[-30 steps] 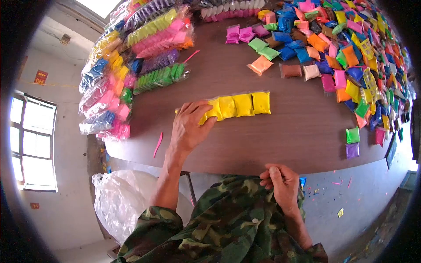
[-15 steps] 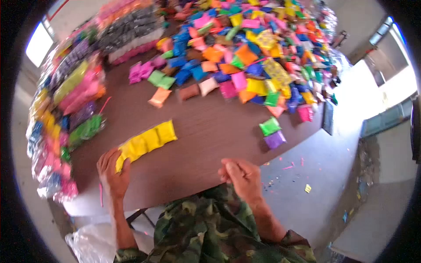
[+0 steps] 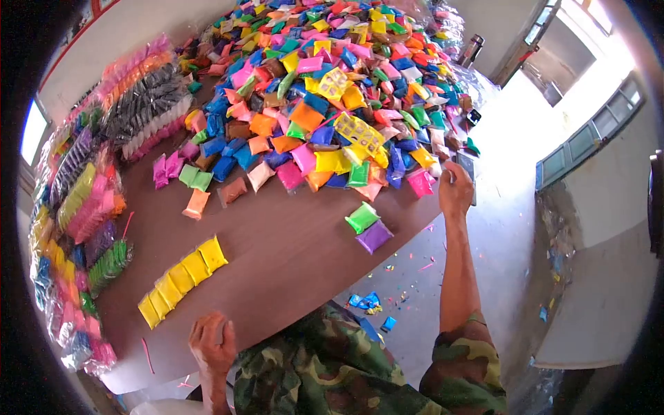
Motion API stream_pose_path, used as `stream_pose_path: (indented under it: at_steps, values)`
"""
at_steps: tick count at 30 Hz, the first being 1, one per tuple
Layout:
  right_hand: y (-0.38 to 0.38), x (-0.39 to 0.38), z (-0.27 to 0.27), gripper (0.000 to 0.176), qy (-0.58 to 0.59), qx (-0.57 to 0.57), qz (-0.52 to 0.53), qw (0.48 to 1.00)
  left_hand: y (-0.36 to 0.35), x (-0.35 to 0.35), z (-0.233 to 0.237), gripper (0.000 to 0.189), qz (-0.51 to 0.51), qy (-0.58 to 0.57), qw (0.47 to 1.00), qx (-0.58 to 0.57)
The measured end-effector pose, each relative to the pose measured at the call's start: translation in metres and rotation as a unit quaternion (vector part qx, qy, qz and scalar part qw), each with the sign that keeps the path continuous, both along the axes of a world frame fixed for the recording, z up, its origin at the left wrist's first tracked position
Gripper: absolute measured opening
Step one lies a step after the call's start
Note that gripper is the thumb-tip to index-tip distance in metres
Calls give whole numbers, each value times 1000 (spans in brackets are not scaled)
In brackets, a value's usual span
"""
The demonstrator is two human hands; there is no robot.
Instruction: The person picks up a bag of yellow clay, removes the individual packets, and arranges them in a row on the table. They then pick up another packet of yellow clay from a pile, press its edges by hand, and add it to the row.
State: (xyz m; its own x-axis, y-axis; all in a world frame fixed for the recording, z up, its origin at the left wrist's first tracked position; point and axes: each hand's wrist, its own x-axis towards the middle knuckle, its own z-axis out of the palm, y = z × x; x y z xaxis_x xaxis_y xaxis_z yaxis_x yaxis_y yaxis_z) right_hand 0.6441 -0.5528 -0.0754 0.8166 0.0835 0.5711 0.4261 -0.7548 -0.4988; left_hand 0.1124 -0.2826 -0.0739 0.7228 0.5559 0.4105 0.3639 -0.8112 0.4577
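A strip of yellow packets (image 3: 182, 278) lies on the brown table at the left, joined in a row. My left hand (image 3: 211, 344) is beside its lower right, over the table's front edge, not touching it. Its fingers are loosely bent, the thumb apart, and nothing shows in them. My right hand (image 3: 456, 190) is raised at the table's right edge, close to a pink packet (image 3: 420, 182) of the big heap. Its fingers are curved and apart, with nothing visible between them. A green packet (image 3: 362, 217) and a purple packet (image 3: 375, 236) lie together near the right edge.
A large heap of coloured packets (image 3: 304, 124) covers the back of the brown table (image 3: 277, 249). Bagged packets (image 3: 90, 200) are stacked along the left side. A dark flask (image 3: 472, 50) stands at the back right. Blue wrappers (image 3: 366, 301) and scraps lie on the floor.
My left hand has let go of the yellow strip and moved back toward the front edge. My right hand has reached out to the far right of the table. The view has turned right.
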Motion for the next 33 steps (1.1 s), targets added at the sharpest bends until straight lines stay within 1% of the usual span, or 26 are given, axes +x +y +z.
stream_pose_path:
  at_steps: [2, 4, 5, 8, 9, 10, 11, 12, 13, 15, 16, 18, 20, 21, 22, 23, 25, 26, 27, 28, 29, 31, 33]
  values:
    - [3, 11, 0, 26, 27, -21, 5, 999, -12, 7, -4, 21, -31, 9, 999, -10]
    - [16, 8, 15, 28, 52, -55, -1, 997, -25, 19, -8, 22, -60, 4, 998, -29]
    - [17, 19, 10, 34, 46, -86, 2, 995, -29, 23, -11, 23, -66, 1, 998, -12]
    - [30, 38, 10, 37, 64, -201, -33, 977, -30, 33, -9, 21, -51, 6, 999, 8]
    - [23, 68, -12, 38, 52, -199, 0, 979, -29, 34, -14, 22, -45, 0, 999, 8]
    - [24, 58, 4, 39, 69, -220, 30, 973, -29, 35, -18, 22, -33, -8, 999, 9]
    - [18, 75, -5, 41, 163, -189, 32, 968, -32, 36, -20, 22, -15, -13, 1000, 14]
    - [13, 92, -22, 37, 160, -173, 52, 970, -33, 36, -23, 23, -11, -9, 1000, 2]
    - [4, 106, -36, 33, 127, -151, 81, 977, -33, 36, -24, 23, -6, -5, 1000, -10]
    - [-10, 131, -57, 29, 32, -85, 145, 985, -30, 38, -18, 22, -10, -14, 1000, 15]
    - [-7, 126, -41, 28, -1, -151, 127, 980, -30, 36, -18, 23, -5, -9, 1000, 12]
    - [6, 76, -2, 27, -12, -43, 196, 980, -28, 37, -19, 24, -8, -12, 1000, 1]
    - [29, 21, 23, 25, 137, 65, 253, 955, -27, 38, -21, 25, -3, -11, 1000, 0]
    - [42, -4, 23, 24, 112, 67, 305, 943, -27, 36, -22, 25, -6, -13, 1000, -1]
    - [56, -28, 26, 24, 137, 25, 364, 921, -27, 33, -22, 25, -3, -13, 1000, -4]
    - [68, -44, 3, 22, 193, 106, 391, 893, -27, 33, -22, 25, -4, -15, 1000, -8]
    - [93, -87, 0, 24, 298, 92, 404, 860, -26, 36, -23, 25, -3, -21, 1000, -9]
    - [103, -102, 7, 28, 275, 32, 389, 879, -26, 34, -22, 25, -2, -24, 1000, -12]
    - [109, -114, 10, 33, 292, 3, 382, 877, -28, 34, -22, 25, -2, -28, 999, -17]
    - [114, -122, 8, 31, 351, 31, 387, 852, -29, 36, -22, 24, -5, -32, 999, -18]
    - [120, -134, 13, 32, 378, 63, 403, 831, -28, 35, -21, 24, -6, -33, 999, -18]
    - [123, -142, 0, 34, 437, 118, 435, 778, -29, 36, -19, 23, -5, -32, 999, -20]
    - [125, -154, 4, 37, 460, 107, 434, 767, -28, 36, -17, 23, -2, -28, 999, -25]
